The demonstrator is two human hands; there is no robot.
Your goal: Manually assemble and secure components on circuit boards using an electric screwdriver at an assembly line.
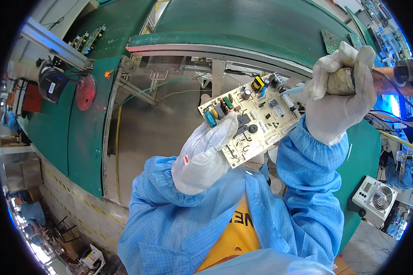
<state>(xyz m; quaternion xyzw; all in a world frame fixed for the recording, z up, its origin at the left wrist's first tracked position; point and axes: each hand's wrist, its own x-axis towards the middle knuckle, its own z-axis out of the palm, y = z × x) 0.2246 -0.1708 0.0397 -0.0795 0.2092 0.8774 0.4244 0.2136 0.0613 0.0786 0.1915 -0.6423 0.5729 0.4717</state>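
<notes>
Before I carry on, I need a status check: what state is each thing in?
Circuit board: held, component side facing the camera.
Left hand: gloved, gripping the board's edge.
Right hand: gloved, fingers curled round the pale-blue tool.
Slim pale-blue tool: gripped; contact with board unclear.
White fan unit: running or off, unclear.

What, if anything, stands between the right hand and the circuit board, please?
Only the thin pale tool in the right hand, which points at the upper right part of the circuit board; whether its tip touches, I cannot tell. Nothing else visible blocks the gap, and the left hand holds the board from its left side.
</notes>
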